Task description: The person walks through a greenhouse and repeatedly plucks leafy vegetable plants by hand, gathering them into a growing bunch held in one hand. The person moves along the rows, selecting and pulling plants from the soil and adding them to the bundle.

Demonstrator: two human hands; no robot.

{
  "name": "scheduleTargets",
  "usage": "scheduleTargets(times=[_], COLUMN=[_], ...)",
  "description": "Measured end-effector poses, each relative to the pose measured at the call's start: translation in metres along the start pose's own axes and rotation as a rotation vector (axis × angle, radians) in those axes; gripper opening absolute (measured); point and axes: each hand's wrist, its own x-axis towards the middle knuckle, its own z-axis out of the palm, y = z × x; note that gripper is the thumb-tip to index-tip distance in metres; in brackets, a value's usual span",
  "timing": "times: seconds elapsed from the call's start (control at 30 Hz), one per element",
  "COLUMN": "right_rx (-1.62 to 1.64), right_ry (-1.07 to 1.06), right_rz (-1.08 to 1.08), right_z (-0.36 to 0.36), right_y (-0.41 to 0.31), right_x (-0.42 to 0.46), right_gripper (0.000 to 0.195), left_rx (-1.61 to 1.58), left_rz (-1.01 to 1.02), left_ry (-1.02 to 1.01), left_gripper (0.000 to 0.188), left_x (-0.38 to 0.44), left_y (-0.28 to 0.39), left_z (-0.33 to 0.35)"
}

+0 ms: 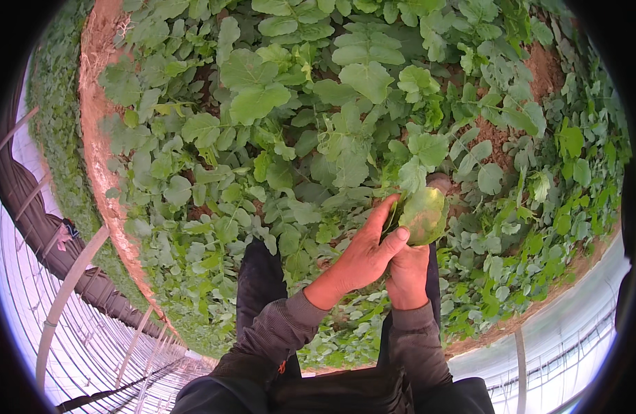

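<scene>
Both my hands meet low in the view, right of centre, around a small bunch of green leaves (424, 220). The top leaf is broad, with a yellow and brownish patch in its middle. My left hand (362, 253) holds the bunch from the left, its thumb against the leaf's lower edge and its fingers stretched along the side. Beneath it, my right hand (408, 271) grips the lower end, its fingers mostly hidden by the leaf and the left thumb. Just beyond the bunch sits a pale round thing (439, 182), partly covered; I cannot tell what it is.
Dense leafy plants (276, 171), radish-like in leaf, surround my legs (261, 284). Bare soil (496, 139) shows between them at the right. A dirt path (98, 129) runs along the left. Greenhouse poles (69, 290) and plastic sheeting (561, 331) stand at both sides.
</scene>
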Motion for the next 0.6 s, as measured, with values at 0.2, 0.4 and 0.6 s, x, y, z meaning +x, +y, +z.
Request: scheduleTargets(times=[0.2,0.4,0.6], right_rx=[-0.133,0.070,-0.445], right_ry=[-0.125,-0.050,0.075], right_rz=[-0.177,-0.044,-0.248], right_z=[0.017,0.023,0.041], right_y=[0.051,0.088,0.096], right_x=[-0.007,-0.009,-0.012], right_gripper=[0.049,0.038,0.027], left_rx=[0.076,0.045,0.069], left_rz=[0.006,-0.016,0.044], left_ry=[0.018,0.069,-0.031], left_gripper=[0.077,0.083,0.078], left_x=[-0.027,-0.060,-0.079], left_y=[-0.015,-0.033,-0.032], left_z=[-0.033,-0.060,-0.081])
